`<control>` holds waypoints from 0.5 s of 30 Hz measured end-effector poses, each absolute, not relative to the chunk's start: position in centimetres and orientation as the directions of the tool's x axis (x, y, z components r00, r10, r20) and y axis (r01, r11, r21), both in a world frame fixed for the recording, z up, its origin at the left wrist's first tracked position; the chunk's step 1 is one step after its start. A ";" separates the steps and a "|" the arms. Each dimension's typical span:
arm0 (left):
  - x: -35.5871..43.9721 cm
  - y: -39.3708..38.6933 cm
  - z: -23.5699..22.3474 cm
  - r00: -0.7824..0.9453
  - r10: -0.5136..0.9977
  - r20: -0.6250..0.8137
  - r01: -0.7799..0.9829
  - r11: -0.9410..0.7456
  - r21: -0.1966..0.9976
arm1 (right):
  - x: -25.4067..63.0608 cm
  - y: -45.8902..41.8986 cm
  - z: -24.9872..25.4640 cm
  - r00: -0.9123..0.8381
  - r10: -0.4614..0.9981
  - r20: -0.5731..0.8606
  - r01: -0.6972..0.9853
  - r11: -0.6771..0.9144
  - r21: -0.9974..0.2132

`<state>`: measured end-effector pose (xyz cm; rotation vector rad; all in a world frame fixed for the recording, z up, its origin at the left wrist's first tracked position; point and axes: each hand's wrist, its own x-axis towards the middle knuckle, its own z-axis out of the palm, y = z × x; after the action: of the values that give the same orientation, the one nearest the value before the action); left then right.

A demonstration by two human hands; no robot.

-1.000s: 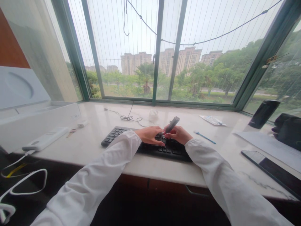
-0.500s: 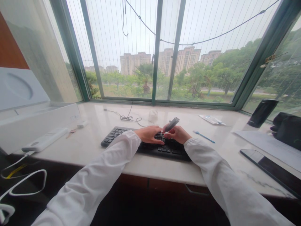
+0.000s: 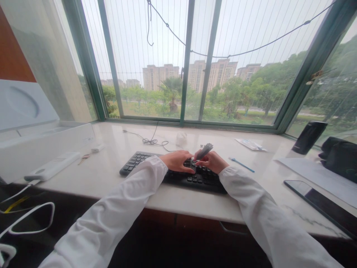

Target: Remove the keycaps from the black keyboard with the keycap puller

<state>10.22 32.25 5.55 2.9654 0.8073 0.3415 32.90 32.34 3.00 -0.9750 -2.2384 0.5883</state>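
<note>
A black keyboard point(image 3: 136, 162) lies on the white marble sill in front of me, its middle covered by my hands. My left hand point(image 3: 177, 160) rests palm down on the keys, thumb and fingers apart, holding nothing. Just to its right, my right hand point(image 3: 213, 161) is closed around a short dark grey brush point(image 3: 204, 151), held tilted with its ragged, tufted end up. The brush's lower end points down at the keys between my hands; its tip is too small to make out. Tiny dark pieces point(image 3: 201, 146) lie behind the keyboard.
A thin blue stick point(image 3: 242, 165) and a clear packet point(image 3: 251, 144) lie to the right. Farther right are a phone point(image 3: 315, 199), paper point(image 3: 304, 167), a black cylinder point(image 3: 309, 137) and a black pouch point(image 3: 341, 158). A coiled cable point(image 3: 150, 141) lies behind; a white power strip point(image 3: 52, 166) stands left.
My right hand and the brush have shifted slightly right and down, a little away from my left hand. The left hand stays almost in place. The camera has tilted slightly.
</note>
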 end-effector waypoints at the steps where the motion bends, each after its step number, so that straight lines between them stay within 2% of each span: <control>1: 10.2 32.2 5.6 0.841 0.503 0.199 0.491 -0.864 0.108 | 32.7 32.1 3.2 -0.545 0.753 0.368 0.500 0.644 -0.579; 8: 10.1 32.3 5.7 0.857 0.462 0.227 0.448 -0.887 0.114 | 31.9 31.4 3.9 -0.602 0.707 0.371 0.540 0.703 -0.463; 15: 10.2 32.5 5.6 0.863 0.450 0.230 0.436 -0.893 0.109 | 31.9 31.9 3.1 -0.601 0.703 0.379 0.545 0.708 -0.449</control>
<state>10.19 32.49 5.60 2.9803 0.7089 0.3875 31.91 31.92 3.15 -0.9510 -2.3761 0.3908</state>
